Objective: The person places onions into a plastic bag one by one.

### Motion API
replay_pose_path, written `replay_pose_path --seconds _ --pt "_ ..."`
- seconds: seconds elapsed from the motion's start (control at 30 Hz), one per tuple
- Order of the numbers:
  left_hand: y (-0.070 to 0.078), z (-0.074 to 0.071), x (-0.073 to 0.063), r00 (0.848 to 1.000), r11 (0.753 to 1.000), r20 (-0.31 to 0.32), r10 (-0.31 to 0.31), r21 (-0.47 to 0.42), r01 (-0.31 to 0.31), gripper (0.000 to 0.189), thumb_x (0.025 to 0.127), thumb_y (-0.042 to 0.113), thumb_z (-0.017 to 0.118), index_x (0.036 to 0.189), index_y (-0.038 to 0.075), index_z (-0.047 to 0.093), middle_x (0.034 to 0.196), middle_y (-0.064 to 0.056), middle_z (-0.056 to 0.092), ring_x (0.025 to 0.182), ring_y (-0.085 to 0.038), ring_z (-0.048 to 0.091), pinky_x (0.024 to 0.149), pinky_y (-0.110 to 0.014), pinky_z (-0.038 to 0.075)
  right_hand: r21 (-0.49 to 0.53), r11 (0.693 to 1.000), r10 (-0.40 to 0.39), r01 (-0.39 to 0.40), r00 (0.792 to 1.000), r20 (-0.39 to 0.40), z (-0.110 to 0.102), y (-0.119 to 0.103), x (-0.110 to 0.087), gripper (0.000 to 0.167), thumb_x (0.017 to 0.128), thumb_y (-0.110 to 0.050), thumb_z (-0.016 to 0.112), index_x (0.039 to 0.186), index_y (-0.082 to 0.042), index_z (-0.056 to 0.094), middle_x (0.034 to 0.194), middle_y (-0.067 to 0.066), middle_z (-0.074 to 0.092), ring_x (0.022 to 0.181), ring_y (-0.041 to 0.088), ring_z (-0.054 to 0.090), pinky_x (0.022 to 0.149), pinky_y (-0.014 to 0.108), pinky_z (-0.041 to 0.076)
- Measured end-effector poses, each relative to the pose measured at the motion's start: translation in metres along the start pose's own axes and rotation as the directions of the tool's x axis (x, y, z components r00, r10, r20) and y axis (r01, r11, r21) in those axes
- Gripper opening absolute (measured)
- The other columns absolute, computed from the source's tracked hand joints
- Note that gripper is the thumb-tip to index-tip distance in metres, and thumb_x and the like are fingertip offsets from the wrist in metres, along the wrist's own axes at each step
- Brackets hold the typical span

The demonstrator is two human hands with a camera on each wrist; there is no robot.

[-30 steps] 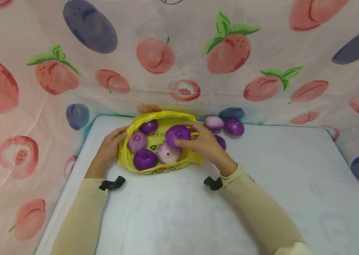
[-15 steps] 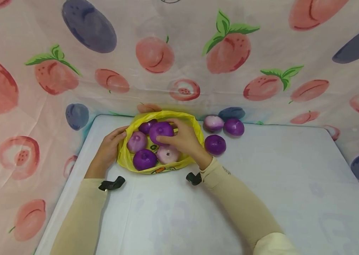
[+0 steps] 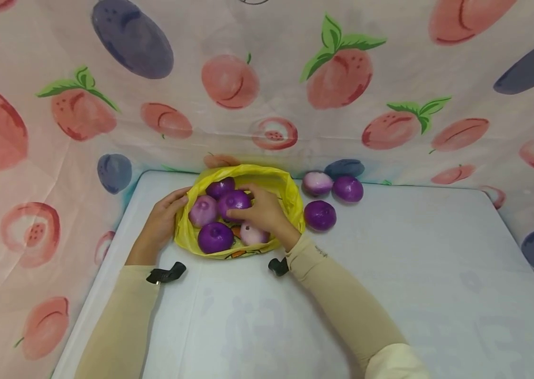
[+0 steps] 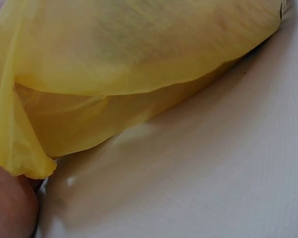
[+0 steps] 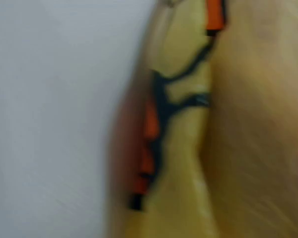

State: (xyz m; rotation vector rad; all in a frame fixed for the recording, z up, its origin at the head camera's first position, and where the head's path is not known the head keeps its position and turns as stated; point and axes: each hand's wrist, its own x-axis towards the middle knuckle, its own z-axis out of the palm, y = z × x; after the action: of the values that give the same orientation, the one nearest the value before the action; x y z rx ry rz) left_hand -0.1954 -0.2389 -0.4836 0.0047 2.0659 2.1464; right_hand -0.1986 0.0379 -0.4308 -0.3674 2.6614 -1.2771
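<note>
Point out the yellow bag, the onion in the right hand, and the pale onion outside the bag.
Yellow bag [image 3: 285, 185]: head view, far inner wall.
Held onion [image 3: 231, 203]: head view, middle of visible skin.
Loose pale onion [image 3: 317, 183]: head view, middle of upper side.

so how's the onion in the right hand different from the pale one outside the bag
Colour: the held onion is deep purple, while the pale onion is mostly whitish pink.
Place: the held onion is within the mouth of the yellow bag; the pale onion sits on the table.
Contact: the right hand grips the held onion; neither hand touches the pale onion.
Both look rounded and shiny.
</note>
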Motion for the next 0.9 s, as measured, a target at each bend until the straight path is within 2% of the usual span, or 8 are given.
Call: replay_pose_path --seconds 0.2,0.33,0.53,0.9 --pt "0.001 0.000 0.000 1.000 1.000 0.002 0.002 -0.006 -0.002 0.052 0.105 0.035 0.058 0.149 0.008 0.052 0.137 0.006 0.057 0.126 -0.007 0.053 0.098 -0.014 0.049 -0.006 0.994 0.108 -0.108 0.993 0.051 0.009 0.009 0.002 0.071 0.080 -0.054 0.082 0.138 -0.020 0.058 0.128 0.009 0.067 0.115 0.026 0.064 0.102 0.041 0.054" --pt "0.001 0.001 -0.001 1.000 1.000 0.002 -0.005 0.001 0.005 0.053 0.105 0.036 0.058 0.149 0.009 0.051 0.139 0.005 0.056 0.127 -0.007 0.051 0.099 -0.013 0.048 0.015 0.989 0.147 -0.148 0.987 0.061 0.009 0.011 0.004 0.070 0.081 -0.055 0.081 0.138 -0.021 0.058 0.127 0.009 0.066 0.113 0.026 0.063 0.103 0.042 0.053" --pt "0.003 0.001 -0.001 1.000 1.000 -0.004 -0.012 0.028 0.012 0.054 0.104 0.039 0.058 0.149 0.010 0.052 0.143 0.003 0.055 0.130 -0.008 0.050 0.100 -0.012 0.047 0.011 0.989 0.149 -0.150 0.987 0.065 0.008 0.012 0.006 0.070 0.082 -0.056 0.080 0.138 -0.022 0.058 0.127 0.010 0.066 0.113 0.026 0.062 0.103 0.043 0.052" --pt "0.002 0.001 0.000 1.000 1.000 -0.008 -0.012 0.011 0.012 0.051 0.105 0.036 0.058 0.148 0.009 0.052 0.140 0.004 0.056 0.128 -0.008 0.051 0.099 -0.013 0.047 -0.014 0.989 0.147 -0.146 0.986 0.083 0.009 0.011 0.006 0.074 0.082 -0.060 0.078 0.141 -0.022 0.055 0.131 0.010 0.066 0.116 0.027 0.061 0.105 0.043 0.051"
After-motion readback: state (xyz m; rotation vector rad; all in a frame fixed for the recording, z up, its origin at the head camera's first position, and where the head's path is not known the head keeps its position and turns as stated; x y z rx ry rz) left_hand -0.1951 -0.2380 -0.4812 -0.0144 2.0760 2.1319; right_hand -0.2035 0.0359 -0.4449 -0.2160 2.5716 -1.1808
